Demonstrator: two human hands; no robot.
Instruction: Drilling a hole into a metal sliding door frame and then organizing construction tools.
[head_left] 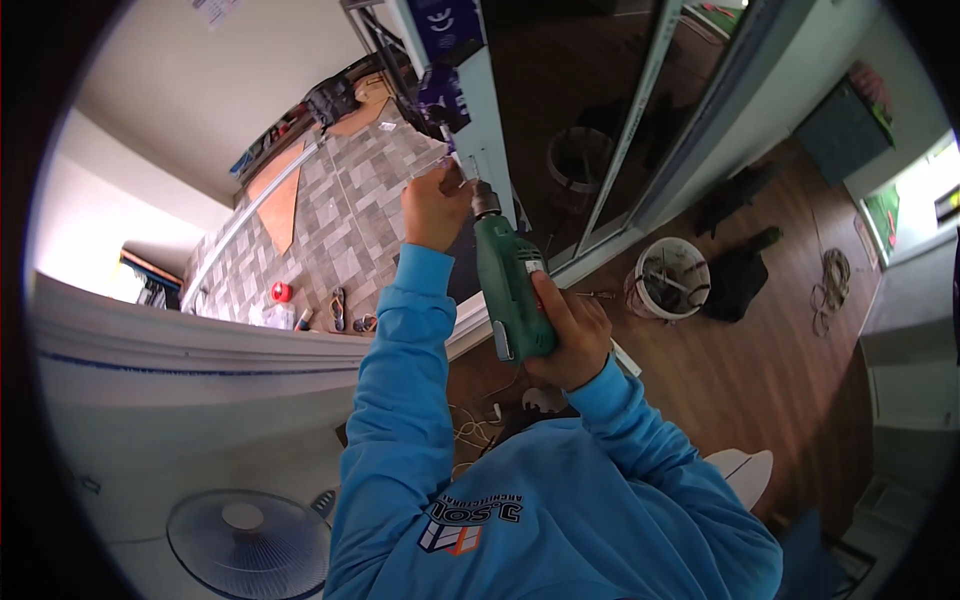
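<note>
My right hand (573,335) is wrapped round the handle of a green power drill (512,285). The drill tilts away from me, its dark chuck (485,198) and thin bit against the edge of a white door frame (485,110). Beside the chuck, my left hand (437,208) is closed, with fingers curled at the frame's edge. Whatever those fingers pinch is too small or hidden to tell. Purple protective film (445,95) hangs partly peeled from the frame just above the left hand.
Dark glass panels (570,60) stand right of the frame. A white bucket of tools (667,278), a black bag (737,283) and a coiled cord (830,290) lie on the wood floor (790,370). At lower left is a fan (248,545). Sandals (338,308) rest on the tiled floor (345,215).
</note>
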